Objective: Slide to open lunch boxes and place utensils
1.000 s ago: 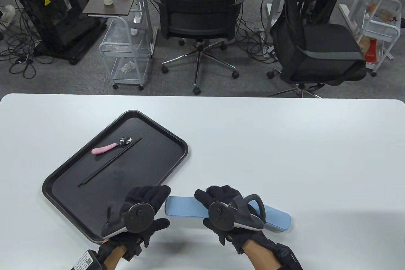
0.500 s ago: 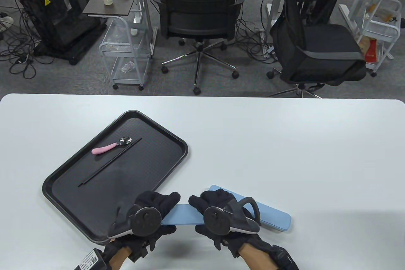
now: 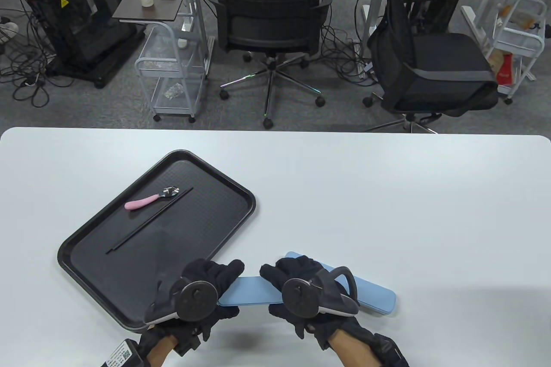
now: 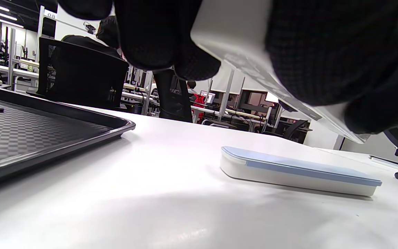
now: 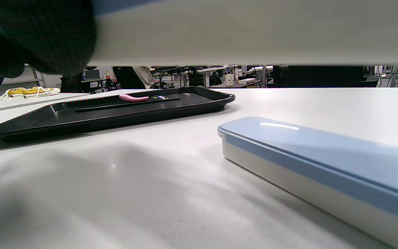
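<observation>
Both hands hold a long blue-lidded lunch box [image 3: 249, 291] with a white base just above the table near its front edge. My left hand [image 3: 230, 291] grips its left end and my right hand [image 3: 273, 291] grips its middle. Its white underside fills the top of the left wrist view [image 4: 254, 58] and the right wrist view [image 5: 254, 31]. A second, closed blue lunch box [image 3: 374, 296] lies on the table behind my right hand, and it also shows in the wrist views [image 4: 299, 171] [image 5: 323, 162]. A pink-handled spoon [image 3: 150, 198] and black chopsticks [image 3: 148, 220] lie on the black tray [image 3: 107, 272].
The tray sits at an angle on the left of the white table [image 3: 387, 195], its near corner just left of my left hand. Office chairs [image 3: 269, 10] and carts stand beyond the table's far edge.
The held box has come up off the table and shifted left toward me, away from the second box. My left hand has closed round its left end. In the last half second my right hand edged right.
</observation>
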